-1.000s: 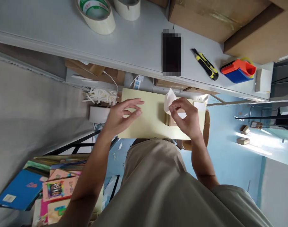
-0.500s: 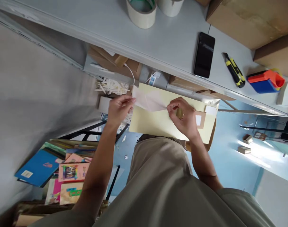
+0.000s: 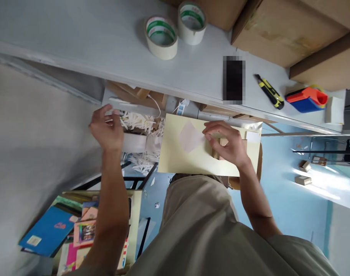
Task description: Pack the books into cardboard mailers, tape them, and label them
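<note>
My right hand (image 3: 231, 145) pinches the right edge of a thin, translucent white paper piece (image 3: 190, 140). The piece lies over a pale yellow sheet (image 3: 180, 163) on my lap. A small brown cardboard box (image 3: 216, 152) sits on that sheet, under my right fingers. My left hand (image 3: 106, 129) is out to the left, above a heap of white paper strips (image 3: 140, 122) and a small white box (image 3: 134, 142). Its fingers are loosely curled and apart, and nothing shows in them.
A grey table (image 3: 106, 46) carries two tape rolls (image 3: 161, 37), a dark phone (image 3: 234, 79), a yellow-black utility knife (image 3: 269, 91), an orange-blue tape dispenser (image 3: 306, 100) and cardboard boxes (image 3: 278, 30). Colourful books (image 3: 62, 234) lie on the floor, lower left.
My left hand let go of the white paper's left end and swung left over the strip heap. The white piece settled onto the yellow sheet, still pinched by my right hand.
</note>
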`<state>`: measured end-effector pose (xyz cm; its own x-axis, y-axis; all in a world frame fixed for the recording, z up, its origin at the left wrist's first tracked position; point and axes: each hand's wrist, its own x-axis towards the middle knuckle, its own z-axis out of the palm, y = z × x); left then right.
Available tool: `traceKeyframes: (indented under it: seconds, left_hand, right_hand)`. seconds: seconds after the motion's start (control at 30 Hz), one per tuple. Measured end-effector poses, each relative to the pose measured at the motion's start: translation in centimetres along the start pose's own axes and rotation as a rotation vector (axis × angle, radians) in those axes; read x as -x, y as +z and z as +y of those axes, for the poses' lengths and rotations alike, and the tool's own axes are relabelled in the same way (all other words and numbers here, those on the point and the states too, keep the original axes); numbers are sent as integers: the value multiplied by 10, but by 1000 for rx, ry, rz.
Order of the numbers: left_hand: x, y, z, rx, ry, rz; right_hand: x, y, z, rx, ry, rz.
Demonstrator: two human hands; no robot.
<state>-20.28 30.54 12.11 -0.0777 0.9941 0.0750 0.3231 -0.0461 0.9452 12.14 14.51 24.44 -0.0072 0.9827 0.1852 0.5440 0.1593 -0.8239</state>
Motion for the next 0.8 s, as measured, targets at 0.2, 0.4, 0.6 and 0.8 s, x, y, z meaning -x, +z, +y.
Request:
traceKeyframes:
  seconds: [0.2,0.4,0.6,0.8]
  left_hand:
    - [-4,117,102,525,205,-501]
    - [-42,217,173,626,-163,-894]
    - [-45,248,187,658,-319,-808]
    - [-25,231,200,672,-331,-710]
  right_hand:
    - [-33,-60,39,-195,26,76]
    - [-99,-99,100,-558,47,193]
    - [-144,-106,133,-684,293,170]
    - [-136,-115,117,-741,302,212]
